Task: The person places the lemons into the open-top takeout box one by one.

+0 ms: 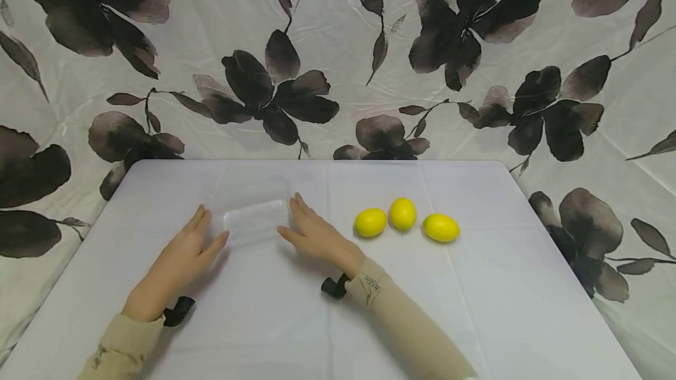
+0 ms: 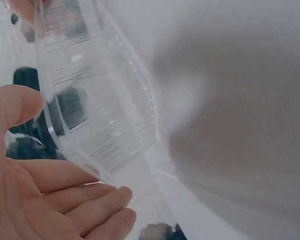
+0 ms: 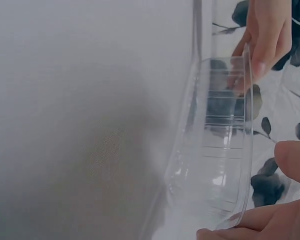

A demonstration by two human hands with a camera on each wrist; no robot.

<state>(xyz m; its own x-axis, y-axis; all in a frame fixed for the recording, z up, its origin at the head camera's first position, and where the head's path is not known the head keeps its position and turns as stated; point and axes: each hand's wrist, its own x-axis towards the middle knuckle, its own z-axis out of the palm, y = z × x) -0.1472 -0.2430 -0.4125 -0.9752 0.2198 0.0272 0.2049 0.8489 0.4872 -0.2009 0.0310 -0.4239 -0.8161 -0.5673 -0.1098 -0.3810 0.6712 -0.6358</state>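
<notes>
A clear plastic container (image 1: 254, 216) stands on the white table between the two hands, its see-through walls faint in the head view. On its left side is my left hand (image 1: 176, 257), fingers extended and thumb spread; in the left wrist view the fingertips are right at the end of the ribbed container (image 2: 97, 100). My right hand (image 1: 322, 239) is at the opposite end, fingers straight, with fingertips at the container's rim (image 3: 249, 125) in the right wrist view. Neither hand curls round it.
Three yellow lemons lie to the right of my right hand: a left one (image 1: 371, 222), a middle one (image 1: 403, 214) and a right one (image 1: 441, 227). The white table (image 1: 369, 333) ends at the back against a floral cloth (image 1: 369, 63).
</notes>
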